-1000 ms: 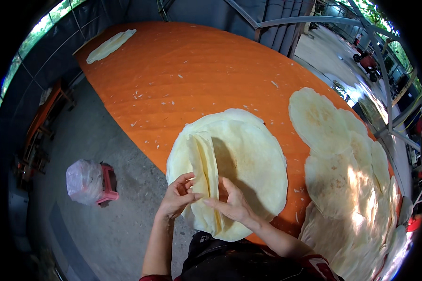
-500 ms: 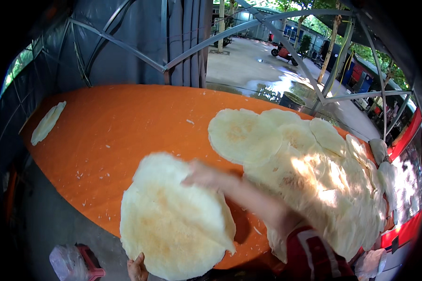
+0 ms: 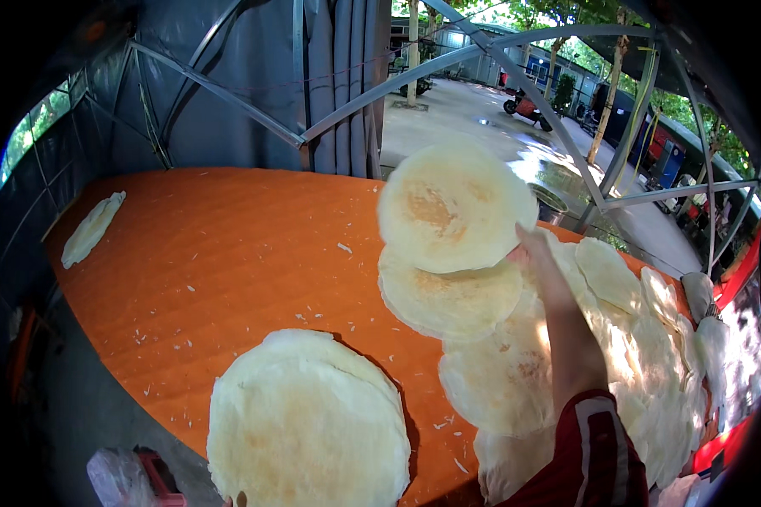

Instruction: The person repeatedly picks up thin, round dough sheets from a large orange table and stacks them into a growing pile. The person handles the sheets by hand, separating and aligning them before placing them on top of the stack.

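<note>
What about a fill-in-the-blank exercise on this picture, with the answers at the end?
The person's ____ hand holds the raised flatbread by its edge.
The tabletop is ____ in colour.
The narrow pale piece lies near the tabletop's far ____ end, as the person sees it.

Missing words: right; orange; left.

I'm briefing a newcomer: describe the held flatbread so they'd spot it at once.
Find the orange table, then the overlapping flatbreads on its right. Over their far end is a round, brown-patched flatbread, the only one held by the right hand.
</note>
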Demonstrator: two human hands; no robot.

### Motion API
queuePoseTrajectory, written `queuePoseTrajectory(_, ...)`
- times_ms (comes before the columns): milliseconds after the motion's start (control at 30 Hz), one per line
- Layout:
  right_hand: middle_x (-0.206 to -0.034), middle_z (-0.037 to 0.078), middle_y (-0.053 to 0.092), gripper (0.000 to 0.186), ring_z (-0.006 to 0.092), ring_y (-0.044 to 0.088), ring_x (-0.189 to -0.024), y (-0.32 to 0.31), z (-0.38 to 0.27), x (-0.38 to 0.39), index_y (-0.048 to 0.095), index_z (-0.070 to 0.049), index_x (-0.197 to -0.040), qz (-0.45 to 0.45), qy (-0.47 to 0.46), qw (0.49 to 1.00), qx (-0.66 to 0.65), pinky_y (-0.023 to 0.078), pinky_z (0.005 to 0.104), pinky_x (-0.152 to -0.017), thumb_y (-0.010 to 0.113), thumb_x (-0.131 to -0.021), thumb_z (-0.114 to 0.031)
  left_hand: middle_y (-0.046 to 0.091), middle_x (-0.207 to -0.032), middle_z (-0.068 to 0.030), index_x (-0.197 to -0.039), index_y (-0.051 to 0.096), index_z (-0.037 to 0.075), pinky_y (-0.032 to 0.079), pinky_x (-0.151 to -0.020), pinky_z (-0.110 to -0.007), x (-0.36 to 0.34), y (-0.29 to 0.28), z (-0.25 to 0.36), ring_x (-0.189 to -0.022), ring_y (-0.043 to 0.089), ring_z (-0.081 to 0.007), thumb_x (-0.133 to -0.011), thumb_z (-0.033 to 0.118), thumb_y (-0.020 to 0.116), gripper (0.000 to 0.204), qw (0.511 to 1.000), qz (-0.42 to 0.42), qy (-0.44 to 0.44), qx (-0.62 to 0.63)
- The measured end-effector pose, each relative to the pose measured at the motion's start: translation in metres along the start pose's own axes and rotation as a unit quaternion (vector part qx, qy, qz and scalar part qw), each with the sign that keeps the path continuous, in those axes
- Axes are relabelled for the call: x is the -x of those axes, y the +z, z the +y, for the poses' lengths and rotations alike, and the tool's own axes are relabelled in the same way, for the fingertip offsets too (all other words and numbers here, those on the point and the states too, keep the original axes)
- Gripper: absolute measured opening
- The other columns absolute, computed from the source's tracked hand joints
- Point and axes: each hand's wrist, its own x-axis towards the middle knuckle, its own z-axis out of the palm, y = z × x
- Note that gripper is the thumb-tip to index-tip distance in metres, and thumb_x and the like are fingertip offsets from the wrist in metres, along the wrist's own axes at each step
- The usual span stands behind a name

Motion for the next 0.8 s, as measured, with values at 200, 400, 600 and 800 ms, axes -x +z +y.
queuePoseTrajectory(200, -0.090, 0.014, 0.059, 0.047, 0.0263, 0.057, -0.084, 0.101, 0.073, 0.148, 0.048, -0.002, -0.104, -0.263, -0.112, 0.878, 0.383, 0.044, 0.0371, -0.074, 0.055, -0.077, -0.041, 0.052, -0.116, -0.0114, -0.111, 0.054, 0.006, 0.032, -0.095, -0.047, 0.015, -0.013, 0.010, -0.113, 0.043, -0.0273, -0.085, 0.040, 0.044, 0.044, 0.989, -0.147, 0.020, 0.000)
queuePoseTrajectory(400, -0.130, 0.032, 0.023, 0.091, 0.0389, 0.026, -0.122, 0.190, 0.059, 0.420, 0.010, 0.003, -0.133, -0.622, -0.197, 0.714, 0.251, 0.022, 0.0440, -0.100, 0.054, -0.076, -0.053, 0.046, -0.122, -0.0154, -0.119, 0.045, 0.002, 0.031, -0.094, -0.052, 0.031, 0.022, 0.000, -0.117, 0.037, -0.0328, -0.082, 0.048, 0.044, 0.059, 0.979, -0.199, -0.025, 0.043)
queuePoseTrajectory(600, -0.096, 0.033, 0.052, 0.066, 0.0325, 0.061, -0.064, 0.207, 0.029, 0.508, 0.028, 0.012, -0.120, -0.538, -0.327, 0.682, 0.371, 0.048, 0.0395, -0.053, 0.058, -0.073, -0.022, 0.035, -0.128, -0.0199, -0.129, 0.031, 0.005, 0.032, -0.093, -0.047, 0.037, 0.053, -0.017, -0.117, 0.036, -0.0326, -0.082, 0.047, 0.046, 0.065, 0.955, -0.283, -0.014, 0.085)
queuePoseTrajectory(800, -0.066, 0.018, 0.056, 0.016, 0.0282, 0.057, -0.057, 0.205, -0.011, 0.447, 0.045, -0.002, -0.087, -0.569, -0.207, 0.706, 0.368, 0.045, 0.0380, -0.052, 0.053, -0.074, -0.008, 0.042, -0.122, -0.0161, -0.123, 0.034, 0.012, 0.039, -0.087, -0.049, 0.026, 0.026, -0.038, -0.112, 0.042, -0.0318, -0.082, 0.035, 0.053, 0.050, 0.986, -0.164, -0.010, -0.007)
